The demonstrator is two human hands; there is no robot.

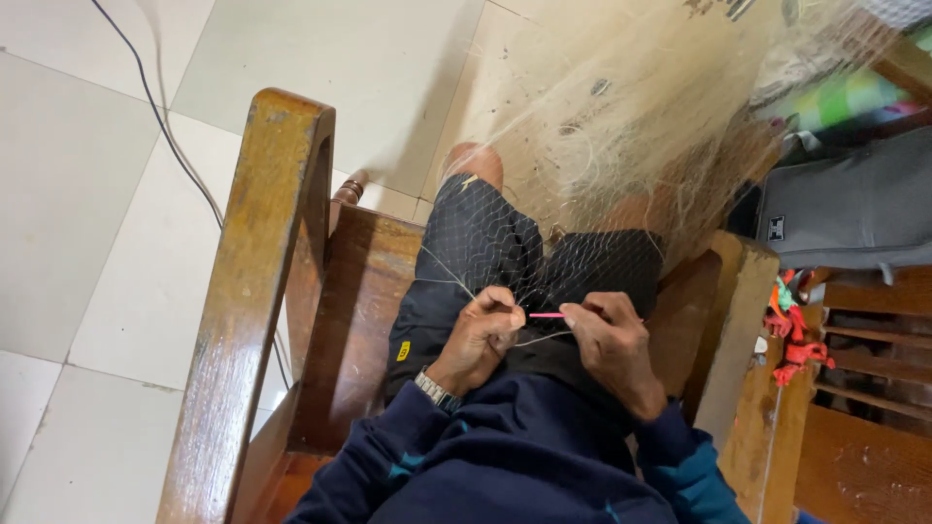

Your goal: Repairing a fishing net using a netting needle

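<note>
Pink needle [547, 314] pinched between left hand [482, 332] and right hand [607, 340], both closed (net [582, 146] draped over lap).

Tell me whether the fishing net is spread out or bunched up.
Mostly bunched: the fishing net heaps pale beyond the knees, with only a thin stretch spread over the lap toward both hands.

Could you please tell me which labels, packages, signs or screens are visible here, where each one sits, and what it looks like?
Small yellow square label: on the dark shorts, left thigh, beside the wooden chair arm.
Small white tag: on the grey fabric bag at right, rectangular, with dark marks.
Colourful package: top right behind the pale fishing net, green, pink and yellow; shape unclear.
No screens or signs.
</note>
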